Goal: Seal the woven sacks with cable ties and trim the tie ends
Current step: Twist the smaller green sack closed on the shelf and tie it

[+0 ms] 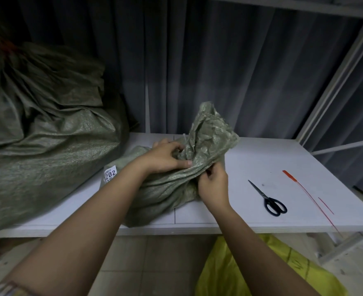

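The big sack (37,146) on the left runs off the left edge, its tied top dim and blurred. The label (110,174) on the small sack (165,189) shows "202", the rest hidden in folds. The right hand (213,186) hides its own fingertips. The near yellow bag (261,272) is cut by the bottom edge.
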Demonstrator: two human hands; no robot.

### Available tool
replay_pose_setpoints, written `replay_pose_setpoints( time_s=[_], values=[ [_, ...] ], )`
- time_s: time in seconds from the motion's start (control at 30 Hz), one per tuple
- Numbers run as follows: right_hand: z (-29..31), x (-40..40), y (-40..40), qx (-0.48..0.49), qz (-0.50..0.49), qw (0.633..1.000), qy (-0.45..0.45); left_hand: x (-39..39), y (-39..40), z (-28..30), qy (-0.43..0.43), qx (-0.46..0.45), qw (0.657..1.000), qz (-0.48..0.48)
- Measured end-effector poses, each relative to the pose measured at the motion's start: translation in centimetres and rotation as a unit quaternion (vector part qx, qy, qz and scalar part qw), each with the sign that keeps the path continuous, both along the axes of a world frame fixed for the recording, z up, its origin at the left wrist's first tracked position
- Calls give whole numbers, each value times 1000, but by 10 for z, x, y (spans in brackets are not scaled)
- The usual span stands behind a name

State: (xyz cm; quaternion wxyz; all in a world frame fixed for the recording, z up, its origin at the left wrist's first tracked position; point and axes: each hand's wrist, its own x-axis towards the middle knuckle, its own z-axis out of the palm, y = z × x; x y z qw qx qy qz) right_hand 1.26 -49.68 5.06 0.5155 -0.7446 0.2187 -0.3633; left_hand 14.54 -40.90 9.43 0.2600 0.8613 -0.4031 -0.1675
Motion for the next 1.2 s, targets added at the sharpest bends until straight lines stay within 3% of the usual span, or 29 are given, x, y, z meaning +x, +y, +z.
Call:
replay_pose_setpoints(
  time_s=[0.07, 0.2, 0.43, 0.67, 0.8, 1.03, 1.1, 1.2],
  values=[
    [4, 1, 2, 27, 9, 999, -25, -2, 0, 2, -4, -14, 1000, 10],
    [5, 2, 4, 53, 15, 997, -54, -7, 0, 3, 125, -81, 988, 28],
    [2, 2, -1, 45, 28, 998, -35, -3, -15, 2, 267, -157, 948, 72],
    [-4, 4, -6, 51, 36, 998, -31, -13, -21, 10, 305, -170, 934, 69],
    [-2, 3, -8, 45, 29, 998, -37, -10, -22, 3, 248, -210, 942, 83],
    [-5, 5, -9, 30, -17, 998, -45, -13, -17, -10, 40, -262, 951, 157],
    [-10, 5, -10, -24, -17, 999, -42, -16, -17, -11, 15, -269, 946, 178],
    [-15, 3, -14, -185, -18, 981, -47, -17, -19, -11, -10, -272, 942, 198]
  ],
)
